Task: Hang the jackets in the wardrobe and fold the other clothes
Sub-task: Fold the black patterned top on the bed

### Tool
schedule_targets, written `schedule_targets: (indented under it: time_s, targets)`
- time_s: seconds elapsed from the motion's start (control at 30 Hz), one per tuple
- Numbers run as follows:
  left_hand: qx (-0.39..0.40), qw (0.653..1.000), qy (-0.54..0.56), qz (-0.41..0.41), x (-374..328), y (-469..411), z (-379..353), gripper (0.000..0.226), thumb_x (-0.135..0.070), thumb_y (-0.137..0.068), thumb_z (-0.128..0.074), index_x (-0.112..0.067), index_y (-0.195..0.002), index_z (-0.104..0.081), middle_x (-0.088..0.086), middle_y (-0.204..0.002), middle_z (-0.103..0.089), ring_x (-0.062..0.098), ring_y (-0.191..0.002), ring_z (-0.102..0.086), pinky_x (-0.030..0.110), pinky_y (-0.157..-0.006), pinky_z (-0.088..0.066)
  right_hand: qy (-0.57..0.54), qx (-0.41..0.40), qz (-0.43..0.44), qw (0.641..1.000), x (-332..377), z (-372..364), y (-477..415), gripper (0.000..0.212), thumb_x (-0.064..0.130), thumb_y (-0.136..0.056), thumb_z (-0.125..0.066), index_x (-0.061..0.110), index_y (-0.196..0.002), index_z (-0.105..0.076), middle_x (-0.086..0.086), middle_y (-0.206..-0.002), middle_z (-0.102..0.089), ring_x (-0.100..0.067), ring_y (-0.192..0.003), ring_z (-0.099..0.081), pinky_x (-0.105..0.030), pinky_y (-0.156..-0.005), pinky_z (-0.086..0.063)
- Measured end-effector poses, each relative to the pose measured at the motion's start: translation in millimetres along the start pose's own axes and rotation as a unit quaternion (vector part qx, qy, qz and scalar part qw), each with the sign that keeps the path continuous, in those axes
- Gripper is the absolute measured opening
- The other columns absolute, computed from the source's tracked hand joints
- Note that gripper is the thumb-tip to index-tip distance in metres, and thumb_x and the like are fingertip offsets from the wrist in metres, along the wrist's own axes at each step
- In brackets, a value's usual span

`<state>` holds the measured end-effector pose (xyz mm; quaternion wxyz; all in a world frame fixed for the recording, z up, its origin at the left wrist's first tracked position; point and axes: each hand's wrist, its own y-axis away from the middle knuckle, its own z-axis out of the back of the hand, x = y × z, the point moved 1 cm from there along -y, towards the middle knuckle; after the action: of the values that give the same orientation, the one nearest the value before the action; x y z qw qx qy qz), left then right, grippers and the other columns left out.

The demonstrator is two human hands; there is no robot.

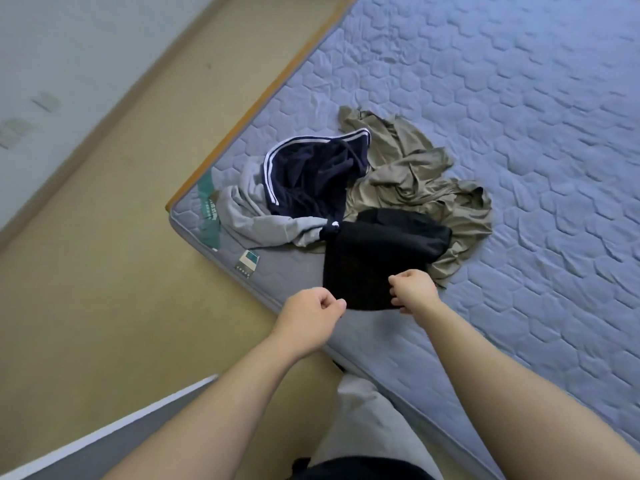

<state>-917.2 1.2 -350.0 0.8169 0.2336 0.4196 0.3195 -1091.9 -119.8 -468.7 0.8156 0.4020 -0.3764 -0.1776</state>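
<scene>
- Left hand [311, 315]: curled, pinching the near-left corner of the black garment [374, 258].
- Right hand [412, 292]: curled, gripping the near edge of the same garment, just right of the left hand.
- Black garment: laid on the mattress [519, 150] close to its near edge, far end overlapping the olive garment [415, 168].
- Farther left: navy striped garment [311, 174], crumpled on top of a grey garment [249, 216], by the mattress corner.
</scene>
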Motion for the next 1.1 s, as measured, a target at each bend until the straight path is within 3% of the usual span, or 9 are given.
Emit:
schedule_targets:
  time_s: [0.17, 0.3, 0.4, 0.57, 0.73, 0.93, 1.0, 1.1]
  targets:
    - [0.011, 0.998, 0.022, 0.061, 9, -40, -12, 0.027, -0.031, -0.095, -0.062, -0.014, -0.074, -0.061, -0.001, -0.066, -0.063, 0.030, -0.077, -0.069, 0.041, -0.079, -0.056, -0.052, -0.015, -0.056, 0.997, 19, 11, -60, 0.017, 0.023, -0.098, -0.055, 0.013, -0.107, -0.065, -0.010, -0.103, -0.068, -0.023, -0.079, -0.069, -0.030, -0.057, -0.049]
    - [0.019, 0.994, 0.029, 0.103, 22, -63, -22, 0.027, -0.028, -0.096, -0.060, -0.008, -0.077, -0.063, -0.003, -0.056, -0.062, 0.019, -0.055, -0.062, 0.036, -0.070, -0.055, -0.018, 0.020, -0.030, 0.999, 32, 1, -82, 0.012, 0.023, -0.097, -0.057, 0.015, -0.104, -0.063, -0.007, -0.099, -0.073, -0.021, -0.076, -0.070, -0.029, -0.056, -0.049]
    - [0.028, 0.991, 0.040, 0.127, 27, -74, -28, 0.025, -0.026, -0.097, -0.060, -0.012, -0.077, -0.061, 0.001, -0.059, -0.062, 0.017, -0.053, -0.061, 0.032, -0.065, -0.049, 0.069, 0.027, 0.032, 0.997, 41, -4, -88, 0.008, 0.023, -0.095, -0.058, 0.018, -0.100, -0.062, -0.005, -0.096, -0.071, -0.023, -0.080, -0.070, -0.035, -0.066, -0.058]
    - [0.027, 0.987, 0.054, 0.146, 31, -87, -25, 0.024, -0.024, -0.098, -0.060, -0.007, -0.081, -0.064, 0.005, -0.065, -0.062, 0.017, -0.054, -0.060, 0.028, -0.061, -0.046, 0.299, -0.044, 0.099, 0.948, 54, -8, -100, 0.039, 0.017, -0.093, -0.052, 0.020, -0.129, -0.038, -0.007, -0.096, -0.058, -0.031, -0.081, -0.060, -0.038, -0.066, -0.048]
    - [0.024, 0.985, 0.063, 0.158, 32, -96, -26, 0.025, -0.022, -0.098, -0.059, 0.000, -0.087, -0.065, 0.004, -0.067, -0.061, 0.018, -0.054, -0.059, 0.028, -0.062, -0.045, 0.386, -0.025, 0.088, 0.918, 52, -4, -114, 0.038, 0.006, -0.091, -0.053, 0.012, -0.126, -0.040, -0.013, -0.096, -0.062, -0.034, -0.081, -0.067, -0.041, -0.069, -0.053]
    - [0.032, 0.983, 0.080, 0.160, 26, -103, -31, 0.028, -0.023, -0.099, -0.058, 0.004, -0.095, -0.066, 0.002, -0.069, -0.063, 0.015, -0.052, -0.059, 0.030, -0.065, -0.047, 0.379, -0.040, 0.147, 0.913, 47, 1, -112, 0.016, 0.008, -0.091, -0.046, 0.013, -0.105, -0.043, -0.013, -0.093, -0.060, -0.035, -0.079, -0.068, -0.045, -0.077, -0.056]
    - [0.039, 0.986, 0.068, 0.150, 21, -102, -32, 0.028, -0.025, -0.099, -0.057, 0.001, -0.096, -0.068, 0.002, -0.071, -0.065, 0.014, -0.054, -0.060, 0.031, -0.069, -0.051, 0.376, -0.048, 0.169, 0.910, 47, 5, -106, 0.006, 0.011, -0.091, -0.047, 0.015, -0.096, -0.047, -0.010, -0.087, -0.061, -0.034, -0.076, -0.067, -0.041, -0.074, -0.056]
    - [0.050, 0.987, 0.052, 0.143, 17, -98, -30, 0.028, -0.026, -0.100, -0.056, -0.001, -0.100, -0.068, 0.004, -0.074, -0.066, 0.013, -0.056, -0.062, 0.031, -0.070, -0.054, 0.380, -0.037, 0.171, 0.908, 48, 13, -92, 0.009, 0.012, -0.089, -0.049, 0.019, -0.085, -0.051, -0.006, -0.082, -0.063, -0.030, -0.073, -0.068, -0.038, -0.073, -0.057]
